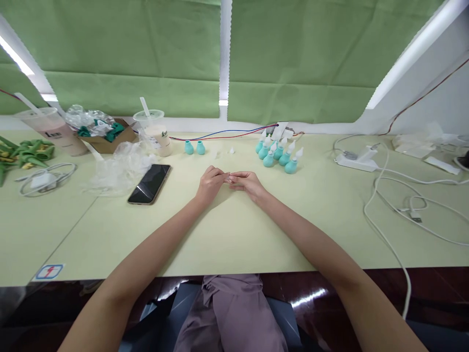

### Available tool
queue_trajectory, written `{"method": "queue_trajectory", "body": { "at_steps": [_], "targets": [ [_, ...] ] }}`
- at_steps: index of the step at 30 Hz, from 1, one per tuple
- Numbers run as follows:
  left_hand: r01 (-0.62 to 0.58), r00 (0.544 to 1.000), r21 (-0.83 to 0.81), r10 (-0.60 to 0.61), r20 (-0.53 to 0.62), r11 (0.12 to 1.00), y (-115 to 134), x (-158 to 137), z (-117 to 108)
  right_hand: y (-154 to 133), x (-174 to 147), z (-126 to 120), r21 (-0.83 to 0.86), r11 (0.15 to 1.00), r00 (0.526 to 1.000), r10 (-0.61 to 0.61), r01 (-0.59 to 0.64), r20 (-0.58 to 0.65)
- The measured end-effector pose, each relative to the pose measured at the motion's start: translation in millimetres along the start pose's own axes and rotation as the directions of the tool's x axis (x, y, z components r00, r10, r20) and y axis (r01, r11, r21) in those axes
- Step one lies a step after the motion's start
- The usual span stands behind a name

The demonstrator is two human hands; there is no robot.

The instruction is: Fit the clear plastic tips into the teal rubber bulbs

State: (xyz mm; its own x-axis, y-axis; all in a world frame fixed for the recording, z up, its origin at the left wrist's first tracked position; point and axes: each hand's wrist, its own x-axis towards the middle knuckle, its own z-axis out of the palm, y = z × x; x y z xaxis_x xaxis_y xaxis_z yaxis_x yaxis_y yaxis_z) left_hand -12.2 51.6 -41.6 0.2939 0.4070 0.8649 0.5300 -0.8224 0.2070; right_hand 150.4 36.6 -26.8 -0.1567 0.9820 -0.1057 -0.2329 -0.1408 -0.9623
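My left hand (211,185) and my right hand (248,184) meet above the middle of the table. Their fingertips pinch a small whitish piece (229,179), mostly covered by the fingers, so its kind is unclear. Just behind them lie a small white pointed nozzle (232,150) and a faint translucent piece (215,154). Back left of the hands stand two teal rubber bulbs (194,147) with bare open necks. Off to the right, several teal bulbs (268,159) stand grouped, with white pointed nozzles in their necks.
A phone (150,184) lies left of my hands, beside a crumpled plastic bag (122,164). Behind are a drink cup (156,134), a cardboard box (113,142) and another cup (60,132). On the right, white cables (379,190) trail from a power strip (357,160) over the table edge.
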Motion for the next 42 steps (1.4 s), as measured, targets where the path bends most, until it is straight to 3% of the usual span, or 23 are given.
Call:
{"method": "queue_trajectory", "body": {
  "at_steps": [5, 10, 18, 32, 42],
  "targets": [
    [0.024, 0.999, 0.005, -0.024, -0.027, 1.0, 4.5, 1.3, 0.2, -1.2, 1.0, -4.5, 0.053, 0.998, 0.995, 0.03, -0.035, 0.093],
    [0.093, 0.992, -0.027, -0.095, -0.087, 0.995, 7.9, 4.9, 2.0, -3.8, 1.5, -5.9, 0.07, 0.997, 0.993, -0.04, 0.032, 0.109],
    [-0.003, 0.999, 0.026, 0.004, -0.054, 1.0, 2.9, 3.2, 1.6, 2.3, 3.3, -4.0, 0.091, 0.996, 0.998, -0.006, 0.001, 0.061],
    [-0.088, 0.996, 0.055, 0.089, -0.015, 0.995, 1.9, -0.7, 0.7, 3.5, 2.9, -5.3, 0.13, 0.988, 0.984, 0.067, -0.089, 0.166],
    [-0.082, 0.996, 0.054, 0.084, -0.03, 0.995, 3.2, -1.3, -0.5, 2.9, -3.5, 2.9, 0.172, 0.982, 0.989, 0.054, -0.077, 0.138]
  ]
}}
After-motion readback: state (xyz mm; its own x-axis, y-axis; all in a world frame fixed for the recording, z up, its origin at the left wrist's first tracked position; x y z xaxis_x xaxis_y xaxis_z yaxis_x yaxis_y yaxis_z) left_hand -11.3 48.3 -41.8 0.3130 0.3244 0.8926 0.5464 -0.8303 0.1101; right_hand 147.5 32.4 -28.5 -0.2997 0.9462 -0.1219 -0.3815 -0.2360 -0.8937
